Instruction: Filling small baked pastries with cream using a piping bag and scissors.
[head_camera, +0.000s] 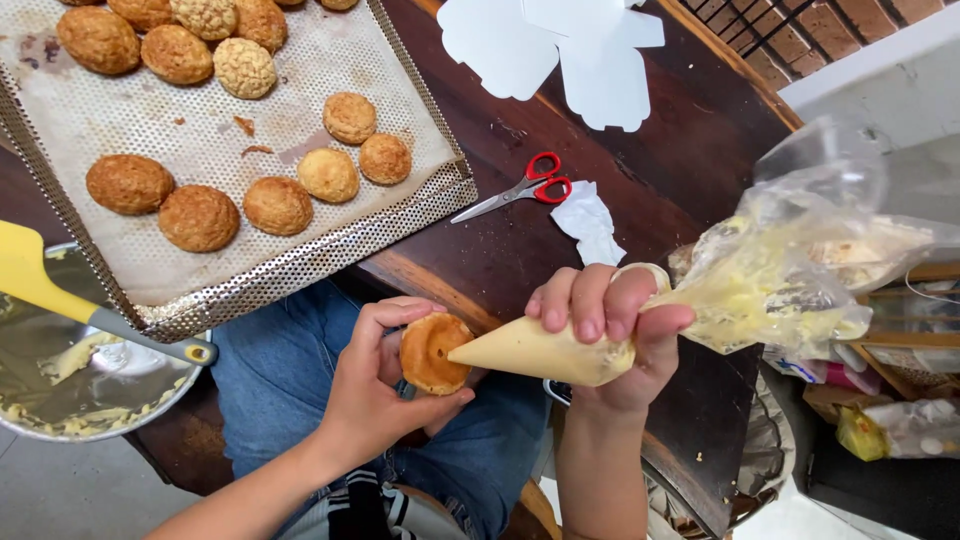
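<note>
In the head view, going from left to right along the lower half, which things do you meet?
Yellow spatula → metal bowl → left hand → round pastry → piping bag → right hand → clear plastic top of the bag.

Scissors (520, 190) right of tray (300, 265)
</note>
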